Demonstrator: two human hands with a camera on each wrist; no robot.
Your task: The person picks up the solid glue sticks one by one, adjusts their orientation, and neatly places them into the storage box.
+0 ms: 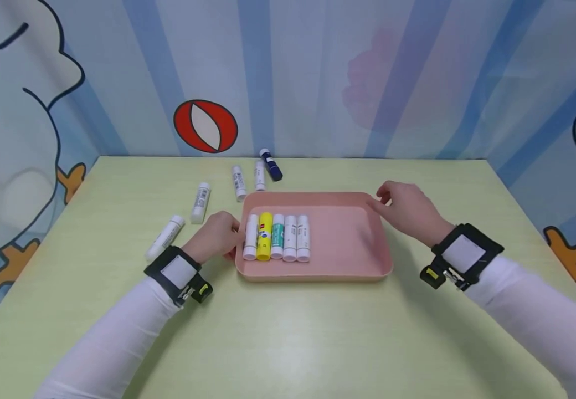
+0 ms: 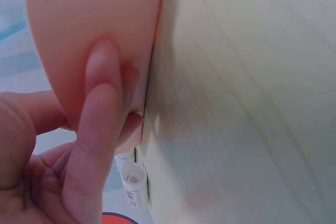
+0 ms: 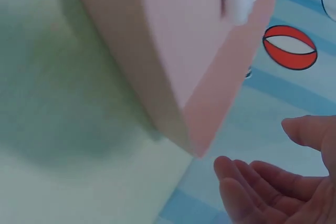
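The pink tray [image 1: 348, 244] sits centre, glue sticks [image 1: 277, 237] filling its left half; the left hand [image 1: 217, 237] pinches its left rim, the right hand [image 1: 407, 209] hovers, thumb parted, by the far-right corner. Tray-positioning, seemingly; next probably wants a right-hand grip. Loose tubes [image 1: 200, 203] lie left and far.

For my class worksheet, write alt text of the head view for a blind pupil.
A person's left hand grips the left side of a pink tray holding a row of five tubes, one yellow; the right hand is by its far right corner. Five more tubes, one dark blue, are on the pale green table behind and left of it.
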